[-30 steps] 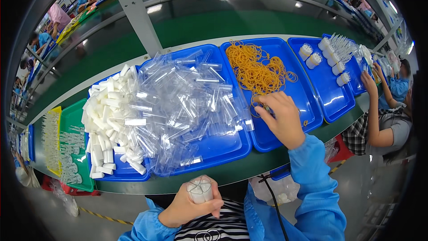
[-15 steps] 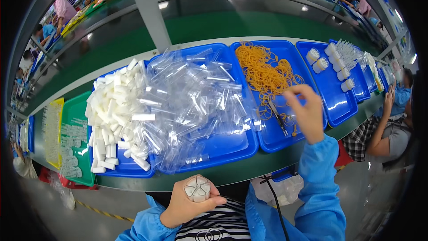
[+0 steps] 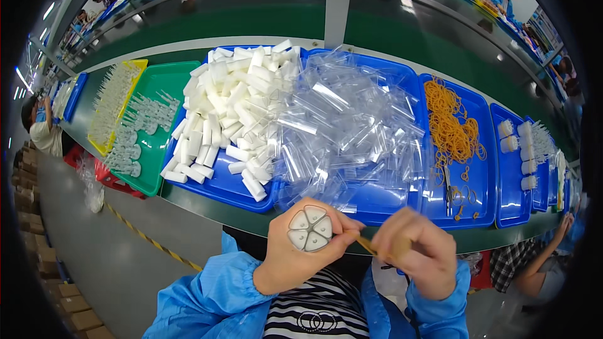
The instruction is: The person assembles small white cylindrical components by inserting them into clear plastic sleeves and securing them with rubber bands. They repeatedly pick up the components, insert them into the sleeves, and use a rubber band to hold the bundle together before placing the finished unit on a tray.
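Head view gives me a round bundle of white wedge-shaped pieces (image 3: pixel 309 229), end-on, held close to my chest below the table edge. My left hand (image 3: pixel 295 254) is wrapped tight around that bundle, fingers closed on its sides. Just beside it, my right hand (image 3: pixel 414 254) pinches an orange rubber band (image 3: pixel 366 245) between thumb and fingers; the hand is blurred, and the band's near end reaches to the bundle. Beyond my hands, a blue tray (image 3: pixel 377 204) carries a heap of clear plastic tubes (image 3: pixel 348 125) and white blocks (image 3: pixel 235 107). Further right, another blue tray (image 3: pixel 480 201) holds loose orange bands (image 3: pixel 449 122).
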The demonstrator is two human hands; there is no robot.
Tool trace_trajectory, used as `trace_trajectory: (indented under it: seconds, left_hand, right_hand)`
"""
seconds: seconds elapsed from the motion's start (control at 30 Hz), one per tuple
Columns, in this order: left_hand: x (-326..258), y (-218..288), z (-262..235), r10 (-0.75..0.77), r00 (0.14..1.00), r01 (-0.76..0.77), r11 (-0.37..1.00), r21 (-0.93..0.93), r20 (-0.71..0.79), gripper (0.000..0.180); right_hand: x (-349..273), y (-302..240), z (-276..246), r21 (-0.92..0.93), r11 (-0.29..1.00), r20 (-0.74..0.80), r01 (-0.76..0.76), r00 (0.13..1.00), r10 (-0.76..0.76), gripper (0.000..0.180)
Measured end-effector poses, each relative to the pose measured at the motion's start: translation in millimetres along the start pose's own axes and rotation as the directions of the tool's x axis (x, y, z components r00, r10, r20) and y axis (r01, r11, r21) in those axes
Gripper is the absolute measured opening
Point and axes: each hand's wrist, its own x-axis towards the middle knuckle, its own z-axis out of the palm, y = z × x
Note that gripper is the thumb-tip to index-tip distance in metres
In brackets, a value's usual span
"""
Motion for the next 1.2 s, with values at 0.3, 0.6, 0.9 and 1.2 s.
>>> trace_trajectory:
  seconds: [0.3,0.6,0.9,1.2]
  left_hand:
    - [2.0,15.4,-8.4,-0.442,0.83,0.416,0.897,0.153,0.34,0.025]
    - [-8.9,33.3,-25.2,-0.102,0.977,0.03,0.937,0.349,0.19,0.035]
    - [0.0,25.8,-12.8,0.466,0.878,-0.461,0.768,0.445,0.107,0.051]
    - [-5.9,4.4,0.7,0.304,0.882,-0.43,0.833,0.349,0.36,0.05]
  right_hand:
    - [27.9,6.7,6.5,-0.677,0.542,0.381,0.498,0.867,-0.321,0.048]
    - [26.8,7.6,-30.1,-0.755,0.539,0.37,0.373,0.921,-0.12,0.047]
    - [-3.0,-4.1,1.4,0.719,0.596,-0.302,0.357,0.933,-0.195,0.057]
    - [17.4,39.2,-4.9,0.103,0.978,-0.099,0.179,0.981,-0.169,0.102]
